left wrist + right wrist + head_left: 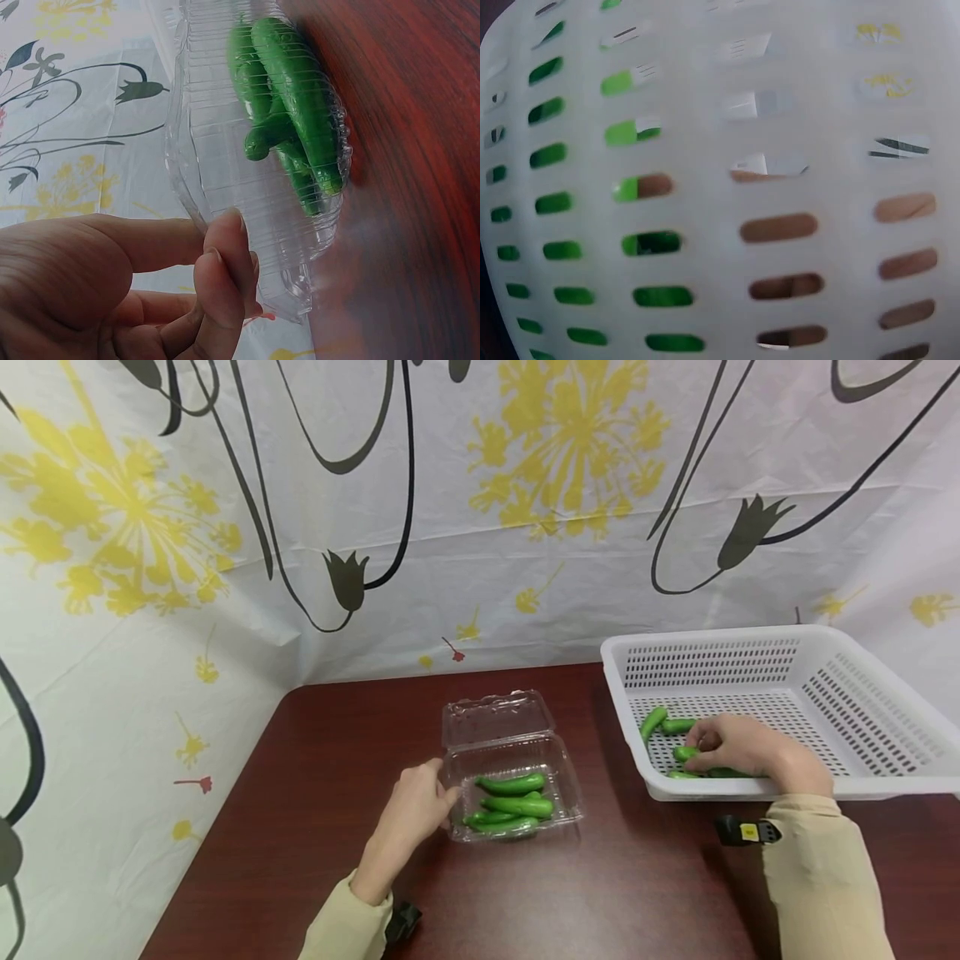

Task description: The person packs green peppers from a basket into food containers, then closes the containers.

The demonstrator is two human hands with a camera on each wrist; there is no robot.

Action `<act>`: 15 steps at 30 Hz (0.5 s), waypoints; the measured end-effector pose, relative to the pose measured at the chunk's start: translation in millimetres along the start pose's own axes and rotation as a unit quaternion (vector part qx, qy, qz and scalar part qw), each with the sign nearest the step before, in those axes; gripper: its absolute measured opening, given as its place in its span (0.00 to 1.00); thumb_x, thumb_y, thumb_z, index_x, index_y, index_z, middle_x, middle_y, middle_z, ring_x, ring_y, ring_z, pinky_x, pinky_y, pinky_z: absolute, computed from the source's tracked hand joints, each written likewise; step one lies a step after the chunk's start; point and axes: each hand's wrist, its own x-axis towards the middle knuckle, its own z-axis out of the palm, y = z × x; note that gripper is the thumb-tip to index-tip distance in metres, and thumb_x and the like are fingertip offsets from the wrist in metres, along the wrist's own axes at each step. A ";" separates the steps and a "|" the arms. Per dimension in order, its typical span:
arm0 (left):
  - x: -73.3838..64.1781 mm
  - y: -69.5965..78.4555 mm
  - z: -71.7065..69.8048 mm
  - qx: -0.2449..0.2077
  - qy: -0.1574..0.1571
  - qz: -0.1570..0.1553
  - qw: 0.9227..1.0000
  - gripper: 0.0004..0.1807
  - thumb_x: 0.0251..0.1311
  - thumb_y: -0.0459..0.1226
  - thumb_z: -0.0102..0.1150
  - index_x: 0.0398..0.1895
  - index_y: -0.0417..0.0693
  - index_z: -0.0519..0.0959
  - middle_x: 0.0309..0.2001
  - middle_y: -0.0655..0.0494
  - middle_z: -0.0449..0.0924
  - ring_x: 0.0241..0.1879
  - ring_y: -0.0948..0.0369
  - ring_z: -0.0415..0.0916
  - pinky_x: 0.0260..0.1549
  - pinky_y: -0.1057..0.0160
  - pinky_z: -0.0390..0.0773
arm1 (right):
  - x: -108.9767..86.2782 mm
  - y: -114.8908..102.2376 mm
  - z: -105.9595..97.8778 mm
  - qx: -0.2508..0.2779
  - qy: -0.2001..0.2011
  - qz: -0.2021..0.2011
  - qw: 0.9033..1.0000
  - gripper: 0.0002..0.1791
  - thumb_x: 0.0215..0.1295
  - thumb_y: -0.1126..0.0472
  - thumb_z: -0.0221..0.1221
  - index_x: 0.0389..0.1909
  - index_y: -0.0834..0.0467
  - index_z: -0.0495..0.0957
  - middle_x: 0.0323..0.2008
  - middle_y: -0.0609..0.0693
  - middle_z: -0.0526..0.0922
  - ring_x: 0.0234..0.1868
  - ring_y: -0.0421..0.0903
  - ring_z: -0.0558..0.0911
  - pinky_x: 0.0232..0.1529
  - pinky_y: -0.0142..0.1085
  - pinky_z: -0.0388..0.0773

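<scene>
A clear plastic clamshell container [566, 768] stands on the table with its lid [495, 720] raised at the back. Several small green cucumbers [516, 807] lie inside it. At its left side, my left hand [414, 802] pinches the rim between thumb and fingers; the left wrist view shows the fingertips at the plastic edge. Inside a white slotted basket [637, 768] on the right, my right hand [738, 745] has thumb and fingers round a small cucumber [685, 753]. More cucumbers [654, 722] lie about that hand. In the right wrist view, the basket wall [705, 210] hides most of the hand.
The dark red wooden table [337, 727] carries both containers, with bare wood between them. A patterned white cloth [420, 568] hangs behind the table and along its left side. The basket's front wall rises between the right wrist and the cucumbers.
</scene>
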 end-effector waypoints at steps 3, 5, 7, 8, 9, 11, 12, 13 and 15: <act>0.6 0.5 -0.3 -0.001 -0.001 -0.002 1.000 0.31 0.64 0.30 0.64 0.65 0.20 0.66 0.14 0.59 0.75 0.13 0.62 0.78 0.27 0.61 0.79 | 0.6 1.2 -0.8 -0.008 0.018 -0.011 1.000 0.16 0.60 0.52 0.71 0.38 0.59 0.80 0.32 0.46 0.83 0.34 0.43 0.76 0.37 0.42 0.71; 1.0 0.4 -0.1 -0.002 -0.002 -0.002 1.000 0.31 0.64 0.30 0.64 0.65 0.20 0.66 0.14 0.58 0.75 0.13 0.63 0.78 0.25 0.62 0.79 | 1.3 2.1 -1.1 -0.014 0.032 -0.023 0.999 0.15 0.60 0.53 0.71 0.37 0.60 0.79 0.32 0.45 0.83 0.34 0.43 0.78 0.38 0.43 0.73; 1.2 0.1 0.2 0.000 -0.001 -0.002 1.000 0.31 0.64 0.30 0.64 0.65 0.20 0.66 0.14 0.58 0.75 0.13 0.63 0.78 0.26 0.62 0.79 | 2.3 2.2 -1.2 -0.017 0.045 -0.030 0.998 0.15 0.61 0.53 0.71 0.37 0.59 0.79 0.33 0.45 0.84 0.35 0.42 0.78 0.39 0.44 0.74; 1.2 -0.1 0.3 0.002 -0.001 -0.001 1.000 0.31 0.64 0.30 0.64 0.65 0.20 0.67 0.14 0.59 0.74 0.13 0.63 0.78 0.26 0.61 0.79 | 2.8 2.1 -1.1 -0.015 0.050 -0.034 0.998 0.14 0.61 0.54 0.71 0.37 0.59 0.79 0.32 0.45 0.84 0.35 0.42 0.79 0.40 0.44 0.74; 1.2 -0.3 0.5 0.004 0.000 -0.001 1.000 0.31 0.64 0.30 0.64 0.65 0.20 0.67 0.14 0.59 0.74 0.13 0.63 0.78 0.28 0.61 0.80 | 3.2 1.9 -1.1 -0.017 0.055 -0.037 0.998 0.14 0.61 0.54 0.71 0.37 0.59 0.79 0.33 0.45 0.84 0.35 0.42 0.79 0.40 0.45 0.74; 1.1 -0.8 1.0 0.007 0.000 0.000 1.000 0.31 0.64 0.31 0.64 0.65 0.20 0.67 0.14 0.59 0.74 0.13 0.63 0.78 0.30 0.58 0.81 | 3.7 1.5 -1.3 -0.018 0.063 -0.038 0.997 0.14 0.61 0.55 0.71 0.38 0.59 0.80 0.33 0.45 0.84 0.36 0.43 0.79 0.41 0.46 0.75; 1.0 -0.9 1.1 0.008 0.001 0.000 1.000 0.31 0.64 0.31 0.64 0.65 0.20 0.67 0.14 0.60 0.74 0.13 0.63 0.78 0.32 0.58 0.81 | 3.8 1.2 -1.5 -0.017 0.066 -0.037 0.997 0.14 0.61 0.55 0.71 0.38 0.59 0.80 0.34 0.45 0.84 0.36 0.43 0.80 0.41 0.47 0.75; 0.8 -1.0 1.1 0.009 0.001 0.001 1.000 0.31 0.64 0.31 0.64 0.65 0.20 0.67 0.14 0.60 0.74 0.13 0.64 0.78 0.33 0.57 0.82 | 3.7 0.8 -1.7 -0.019 0.070 -0.038 0.997 0.14 0.61 0.55 0.71 0.39 0.60 0.80 0.34 0.46 0.84 0.37 0.44 0.80 0.41 0.48 0.75; 0.6 -1.2 1.1 0.009 0.002 0.002 1.000 0.31 0.64 0.31 0.64 0.65 0.20 0.67 0.14 0.60 0.74 0.12 0.64 0.77 0.33 0.56 0.82 | 3.4 0.2 -2.2 -0.018 0.078 -0.042 0.996 0.14 0.61 0.56 0.71 0.40 0.61 0.80 0.34 0.46 0.85 0.37 0.44 0.81 0.41 0.49 0.76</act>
